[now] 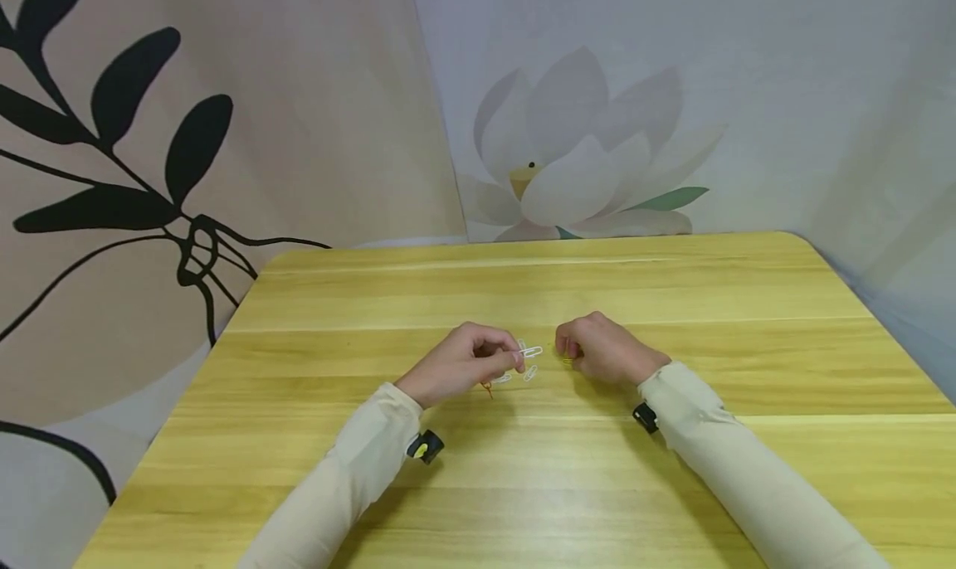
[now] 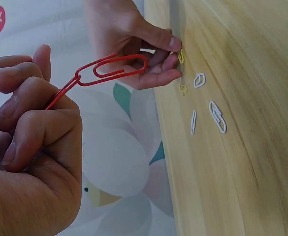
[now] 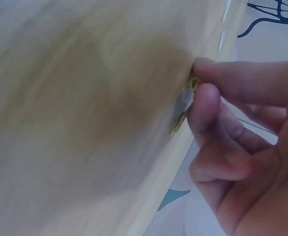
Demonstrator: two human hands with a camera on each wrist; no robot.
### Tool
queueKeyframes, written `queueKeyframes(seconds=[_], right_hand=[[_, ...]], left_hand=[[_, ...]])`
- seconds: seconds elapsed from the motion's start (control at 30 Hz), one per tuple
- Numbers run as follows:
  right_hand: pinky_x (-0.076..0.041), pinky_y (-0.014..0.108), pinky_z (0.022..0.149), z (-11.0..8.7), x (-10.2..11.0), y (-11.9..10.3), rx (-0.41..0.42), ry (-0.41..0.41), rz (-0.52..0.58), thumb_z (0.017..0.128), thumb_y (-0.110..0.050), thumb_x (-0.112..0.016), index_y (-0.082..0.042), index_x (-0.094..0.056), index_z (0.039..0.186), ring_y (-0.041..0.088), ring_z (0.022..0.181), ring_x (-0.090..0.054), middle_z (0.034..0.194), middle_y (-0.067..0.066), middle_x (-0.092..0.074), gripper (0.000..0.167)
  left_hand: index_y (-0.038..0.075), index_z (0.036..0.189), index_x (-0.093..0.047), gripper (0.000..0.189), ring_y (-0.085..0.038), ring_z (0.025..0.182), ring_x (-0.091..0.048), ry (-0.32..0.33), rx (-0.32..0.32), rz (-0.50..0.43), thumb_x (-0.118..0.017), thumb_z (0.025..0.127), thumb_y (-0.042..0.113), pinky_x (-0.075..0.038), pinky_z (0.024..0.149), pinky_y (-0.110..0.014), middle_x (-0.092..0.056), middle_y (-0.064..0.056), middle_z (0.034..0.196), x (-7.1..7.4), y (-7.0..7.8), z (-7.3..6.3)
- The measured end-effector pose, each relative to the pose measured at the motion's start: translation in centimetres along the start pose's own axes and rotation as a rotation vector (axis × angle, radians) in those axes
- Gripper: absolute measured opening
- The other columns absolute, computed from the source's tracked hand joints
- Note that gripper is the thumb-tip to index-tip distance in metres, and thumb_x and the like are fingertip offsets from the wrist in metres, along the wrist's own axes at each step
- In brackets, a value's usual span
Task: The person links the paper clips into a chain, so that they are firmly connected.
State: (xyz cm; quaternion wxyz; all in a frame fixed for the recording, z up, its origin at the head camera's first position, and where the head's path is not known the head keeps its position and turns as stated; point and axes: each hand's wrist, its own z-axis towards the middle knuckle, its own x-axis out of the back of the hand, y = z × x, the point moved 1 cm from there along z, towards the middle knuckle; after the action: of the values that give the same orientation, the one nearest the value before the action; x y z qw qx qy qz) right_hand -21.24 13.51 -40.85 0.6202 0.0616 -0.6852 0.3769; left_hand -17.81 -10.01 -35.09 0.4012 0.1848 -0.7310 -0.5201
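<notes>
My left hand (image 1: 478, 355) has curled fingers and holds a red chain, with a red paper clip (image 2: 113, 69) sticking out, linked to another red piece that runs into the fingers. Over the table, my right hand (image 1: 603, 347) pinches a yellow paper clip (image 2: 181, 55) between thumb and fingertip, close to the wood. A second yellow paper clip (image 2: 183, 89) lies beside those fingertips. Between the hands lie a white paper clip (image 2: 199, 80), a larger-looking white paper clip (image 2: 224, 124) and a white paper clip seen nearly edge-on (image 2: 193, 123).
The wooden table (image 1: 463, 486) spreads under both forearms, its far edge just past the hands. Behind it hangs a pale cloth backdrop (image 1: 336, 138) printed with a flower and dark leaves. Each sleeved wrist carries a small dark device.
</notes>
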Motion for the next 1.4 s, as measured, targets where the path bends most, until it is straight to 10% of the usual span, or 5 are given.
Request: queueKeyframes(seconds=[0.6,0.9,1.4], right_hand=[[-0.032,0.021,0.056,-0.13,-0.15,0.21,0.059,0.032,0.031,0.085,0.013,-0.055,-0.01,-0.057,0.093,0.006,0.055,-0.036,0.057,-0.007,-0.037,0.024],[-0.052,0.026,0.07,-0.15,0.23,-0.06,0.023,0.059,0.139,0.092,0.004,-0.063,-0.007,-0.071,0.092,0.009,0.075,-0.062,0.086,0.005,-0.074,0.013],[-0.048,0.02,0.062,-0.6,0.57,-0.52,0.022,0.039,0.187,0.088,0.007,-0.062,-0.006,-0.07,0.089,0.005,0.066,-0.056,0.078,0.003,-0.071,0.015]], left_hand=[[-0.001,0.1,-0.071,0.024,-0.013,0.064,-0.047,-0.004,0.023,0.001,-0.055,0.101,0.017,-0.051,0.061,-0.034,-0.063,0.003,0.08,0.0,-0.2,0.11],[0.002,0.099,-0.073,0.022,-0.014,0.065,-0.048,0.004,0.042,-0.003,-0.056,0.101,0.016,-0.049,0.06,-0.031,-0.065,0.004,0.081,-0.09,-0.4,0.14],[0.001,0.097,-0.073,0.026,-0.013,0.064,-0.045,-0.006,0.033,0.034,-0.052,0.102,0.016,-0.044,0.061,-0.027,-0.069,-0.003,0.089,0.06,-0.28,0.06]])
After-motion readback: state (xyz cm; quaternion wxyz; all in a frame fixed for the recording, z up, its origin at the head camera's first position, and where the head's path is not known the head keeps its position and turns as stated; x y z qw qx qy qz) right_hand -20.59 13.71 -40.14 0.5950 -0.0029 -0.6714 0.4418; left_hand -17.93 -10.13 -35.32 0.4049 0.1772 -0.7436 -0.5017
